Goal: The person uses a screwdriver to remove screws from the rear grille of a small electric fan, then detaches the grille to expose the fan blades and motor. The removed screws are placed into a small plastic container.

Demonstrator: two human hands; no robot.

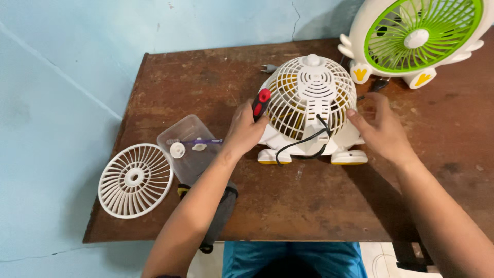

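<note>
A small white fan with yellow feet (311,105) stands on the brown wooden table (319,206), its rear grille facing me and a black cord looping down its back. My left hand (246,128) rests against the fan's left side and grips a screwdriver with a red and black handle (261,103). My right hand (380,128) touches the fan's right side with its fingers spread; it holds nothing.
A loose white front grille (135,180) lies at the table's left edge beside a clear plastic box (188,141) holding small white parts and a purple tool. A white and green fan (414,38) stands far right. A grey pouch (218,216) lies under my left forearm.
</note>
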